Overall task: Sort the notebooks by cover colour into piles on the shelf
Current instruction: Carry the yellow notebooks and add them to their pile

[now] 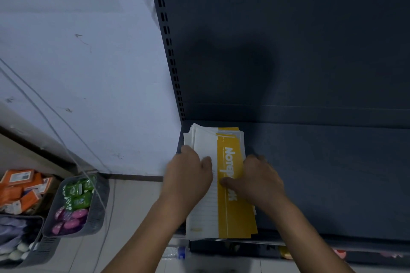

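Observation:
A stack of notebooks [230, 215] lies at the left end of the dark grey shelf [332, 173]. The top cover is white on its left half and yellow on its right, with white lettering. Several more covers fan out beneath it at the far end, one showing a grey strip. My left hand [188, 175] grips the stack's left edge, fingers curled over the white part. My right hand [259, 179] holds the right edge, its thumb lying across the yellow band. The lower notebooks' colours are mostly hidden.
To the right of the stack the shelf runs bare, backed by a dark panel [288, 40]. A white wall [88, 73] borders the left. Baskets of packaged goods [75, 204] stand on the floor at lower left. A water bottle [177, 252] lies under the shelf.

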The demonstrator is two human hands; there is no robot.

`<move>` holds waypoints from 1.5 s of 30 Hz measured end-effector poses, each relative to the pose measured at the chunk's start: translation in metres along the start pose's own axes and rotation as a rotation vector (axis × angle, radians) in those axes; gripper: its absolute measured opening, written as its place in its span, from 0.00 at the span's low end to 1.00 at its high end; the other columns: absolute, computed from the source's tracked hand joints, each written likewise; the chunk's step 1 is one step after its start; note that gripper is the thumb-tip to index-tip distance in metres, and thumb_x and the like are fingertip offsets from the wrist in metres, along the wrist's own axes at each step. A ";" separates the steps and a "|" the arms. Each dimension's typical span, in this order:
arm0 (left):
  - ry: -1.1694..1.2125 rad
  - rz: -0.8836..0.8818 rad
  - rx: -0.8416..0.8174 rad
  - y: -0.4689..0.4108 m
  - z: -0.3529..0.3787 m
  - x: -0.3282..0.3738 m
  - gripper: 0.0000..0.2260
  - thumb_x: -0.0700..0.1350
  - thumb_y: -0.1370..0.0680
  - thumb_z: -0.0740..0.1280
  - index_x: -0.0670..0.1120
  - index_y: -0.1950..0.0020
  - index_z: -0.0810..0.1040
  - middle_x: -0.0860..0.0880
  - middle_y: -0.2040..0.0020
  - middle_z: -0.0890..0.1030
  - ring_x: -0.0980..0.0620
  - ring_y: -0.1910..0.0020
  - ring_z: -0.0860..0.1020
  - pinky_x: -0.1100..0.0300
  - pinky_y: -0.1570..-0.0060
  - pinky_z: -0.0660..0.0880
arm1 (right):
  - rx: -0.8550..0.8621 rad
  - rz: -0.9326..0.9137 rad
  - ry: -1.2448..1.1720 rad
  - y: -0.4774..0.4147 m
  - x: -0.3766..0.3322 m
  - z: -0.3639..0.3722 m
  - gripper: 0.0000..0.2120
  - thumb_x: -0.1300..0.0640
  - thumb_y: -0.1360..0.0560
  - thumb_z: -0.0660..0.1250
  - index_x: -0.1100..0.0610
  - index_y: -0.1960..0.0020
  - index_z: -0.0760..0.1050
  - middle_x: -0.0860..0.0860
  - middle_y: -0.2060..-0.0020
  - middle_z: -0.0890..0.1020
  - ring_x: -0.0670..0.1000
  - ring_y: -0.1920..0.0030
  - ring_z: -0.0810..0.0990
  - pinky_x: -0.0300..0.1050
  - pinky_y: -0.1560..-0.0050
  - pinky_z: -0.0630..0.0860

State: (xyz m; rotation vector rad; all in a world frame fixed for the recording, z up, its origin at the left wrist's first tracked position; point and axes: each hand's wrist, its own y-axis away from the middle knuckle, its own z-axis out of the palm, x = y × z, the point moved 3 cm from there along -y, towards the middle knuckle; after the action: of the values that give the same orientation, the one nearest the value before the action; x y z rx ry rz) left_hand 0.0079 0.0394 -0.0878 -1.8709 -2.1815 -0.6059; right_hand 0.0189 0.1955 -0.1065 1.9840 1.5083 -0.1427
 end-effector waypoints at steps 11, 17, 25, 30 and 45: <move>0.810 -0.169 -0.202 0.002 0.025 -0.019 0.10 0.48 0.18 0.67 0.46 0.39 0.80 0.51 0.49 0.85 0.52 0.52 0.84 0.59 0.58 0.80 | -0.092 0.145 -0.404 0.014 0.023 -0.010 0.22 0.36 0.31 0.75 0.51 0.47 0.77 0.46 0.54 0.84 0.49 0.51 0.84 0.53 0.45 0.82; 0.869 -0.128 -0.176 0.006 0.021 0.022 0.17 0.57 0.21 0.66 0.47 0.39 0.75 0.49 0.47 0.83 0.48 0.50 0.83 0.46 0.47 0.80 | -0.061 0.141 -0.832 0.034 0.039 -0.033 0.08 0.50 0.21 0.72 0.54 0.47 0.84 0.50 0.56 0.89 0.53 0.56 0.89 0.56 0.48 0.85; 0.507 0.280 -0.267 0.036 0.035 0.119 0.18 0.52 0.16 0.60 0.45 0.29 0.68 0.46 0.38 0.78 0.49 0.47 0.75 0.58 0.50 0.67 | 0.332 0.277 -0.977 0.073 0.105 -0.084 0.10 0.54 0.22 0.73 0.57 0.60 0.77 0.51 0.67 0.85 0.52 0.65 0.84 0.45 0.63 0.79; 0.399 0.453 -0.325 0.070 0.049 0.192 0.23 0.54 0.16 0.59 0.45 0.24 0.64 0.45 0.32 0.76 0.45 0.37 0.76 0.57 0.47 0.67 | 0.418 0.340 -0.990 0.116 0.158 -0.124 0.11 0.58 0.20 0.69 0.57 0.60 0.72 0.54 0.63 0.81 0.55 0.62 0.81 0.48 0.57 0.77; 0.254 0.783 -0.401 0.210 0.178 0.450 0.16 0.56 0.17 0.59 0.52 0.32 0.71 0.50 0.40 0.80 0.49 0.46 0.76 0.55 0.50 0.69 | 0.702 0.426 -1.203 0.222 0.411 -0.231 0.07 0.64 0.23 0.68 0.57 0.58 0.72 0.70 0.58 0.79 0.55 0.59 0.74 0.55 0.56 0.75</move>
State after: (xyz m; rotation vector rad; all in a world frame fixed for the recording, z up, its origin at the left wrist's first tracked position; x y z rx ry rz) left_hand 0.1535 0.5426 -0.0258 -2.4369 -1.0738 -1.0596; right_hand 0.2920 0.6300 -0.0138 1.9606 0.2347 -1.5155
